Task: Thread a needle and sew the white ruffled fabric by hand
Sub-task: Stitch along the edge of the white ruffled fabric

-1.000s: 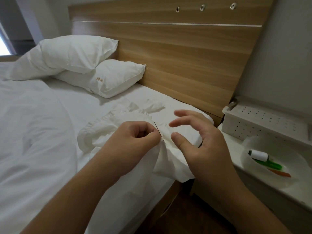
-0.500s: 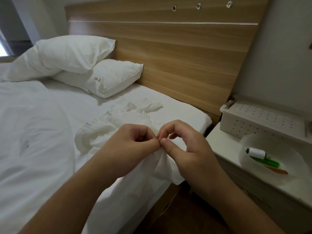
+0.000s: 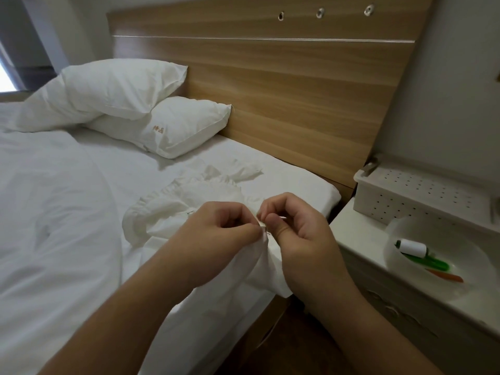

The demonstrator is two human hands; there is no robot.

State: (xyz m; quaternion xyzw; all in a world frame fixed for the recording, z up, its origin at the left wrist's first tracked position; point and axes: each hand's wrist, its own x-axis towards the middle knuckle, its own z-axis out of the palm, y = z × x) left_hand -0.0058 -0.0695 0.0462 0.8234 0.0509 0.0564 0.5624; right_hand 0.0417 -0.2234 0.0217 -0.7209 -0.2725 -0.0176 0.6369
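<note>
White ruffled fabric (image 3: 173, 212), left hand (image 3: 216, 239) pinching, right hand (image 3: 297, 239) curled

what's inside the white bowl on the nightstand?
Inside the white bowl: a white thread spool lying over a green tool, and an orange tool nearer the front. The spool covers the green tool's far end, so what it is stays unclear.

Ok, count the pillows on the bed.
2. One pillow lies propped at the bed's head, overlapping the second pillow, which leans against the headboard. Others may lie out of view.
</note>
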